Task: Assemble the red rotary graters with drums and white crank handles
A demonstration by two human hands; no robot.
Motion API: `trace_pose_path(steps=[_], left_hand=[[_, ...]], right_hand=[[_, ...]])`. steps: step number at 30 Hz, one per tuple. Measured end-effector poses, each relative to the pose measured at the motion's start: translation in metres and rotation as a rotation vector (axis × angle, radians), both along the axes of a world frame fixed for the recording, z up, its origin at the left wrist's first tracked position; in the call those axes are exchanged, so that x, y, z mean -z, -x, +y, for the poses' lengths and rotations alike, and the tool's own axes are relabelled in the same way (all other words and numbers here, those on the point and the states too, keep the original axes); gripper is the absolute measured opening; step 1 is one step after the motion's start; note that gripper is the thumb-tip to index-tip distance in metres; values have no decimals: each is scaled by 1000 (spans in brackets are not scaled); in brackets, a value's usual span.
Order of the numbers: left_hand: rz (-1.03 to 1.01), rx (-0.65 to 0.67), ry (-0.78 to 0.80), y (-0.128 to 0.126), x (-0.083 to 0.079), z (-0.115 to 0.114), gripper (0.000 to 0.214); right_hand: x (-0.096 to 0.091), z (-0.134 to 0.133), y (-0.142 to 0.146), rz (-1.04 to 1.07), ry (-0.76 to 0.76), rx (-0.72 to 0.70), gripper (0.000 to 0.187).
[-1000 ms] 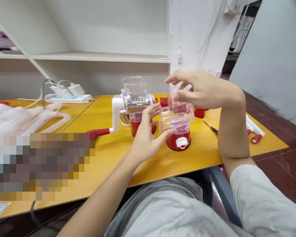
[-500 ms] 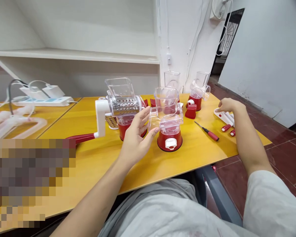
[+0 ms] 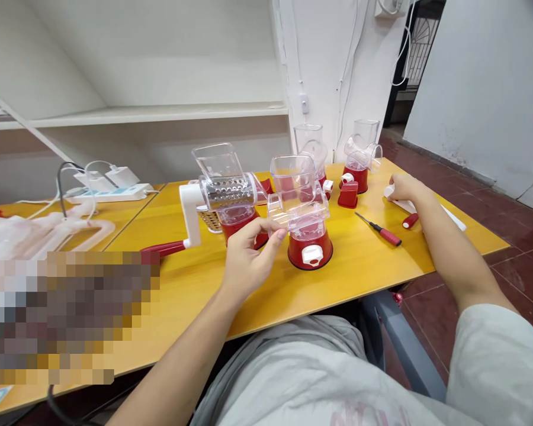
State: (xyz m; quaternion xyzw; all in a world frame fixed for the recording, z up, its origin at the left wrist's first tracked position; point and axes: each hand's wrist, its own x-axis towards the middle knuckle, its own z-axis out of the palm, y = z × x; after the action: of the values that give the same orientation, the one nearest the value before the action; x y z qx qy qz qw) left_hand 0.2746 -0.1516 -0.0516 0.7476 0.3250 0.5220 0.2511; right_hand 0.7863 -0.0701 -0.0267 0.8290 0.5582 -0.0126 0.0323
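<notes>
On the surface (image 3: 195, 284) the middle grater (image 3: 304, 219) stands nearest the front edge, the left grip (image 3: 249, 257) touching its left side. The cranked grater (image 3: 224, 189) stands just left, slightly behind. Two others, the third grater (image 3: 313, 148) and fourth grater (image 3: 362, 157), stand further back (toward the right). The screwdriver (image 3: 379, 229) lies between the middle grater and the right grip (image 3: 402, 188). The power strip (image 3: 109, 192) lies back left, below the shelf (image 3: 160, 112).
</notes>
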Motion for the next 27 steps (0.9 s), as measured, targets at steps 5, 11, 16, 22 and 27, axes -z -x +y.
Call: trace_pose_path(steps=[5, 11, 16, 22, 27], left_hand=[[35, 21, -70, -1, -2, -5, 23], [43, 55, -28, 0, -6, -4, 33], [19, 122, 29, 3, -6, 1, 35], [41, 109, 66, -4, 2, 6, 37], [114, 27, 16, -10, 8, 1, 41]], right_hand=[[2, 0, 6, 9, -2, -47, 44], [9, 1, 12, 32, -55, -97, 45], [14, 0, 14, 51, -90, -103, 48], [15, 0, 13, 91, -114, -81, 50], [20, 0, 10, 153, -201, -140, 49]])
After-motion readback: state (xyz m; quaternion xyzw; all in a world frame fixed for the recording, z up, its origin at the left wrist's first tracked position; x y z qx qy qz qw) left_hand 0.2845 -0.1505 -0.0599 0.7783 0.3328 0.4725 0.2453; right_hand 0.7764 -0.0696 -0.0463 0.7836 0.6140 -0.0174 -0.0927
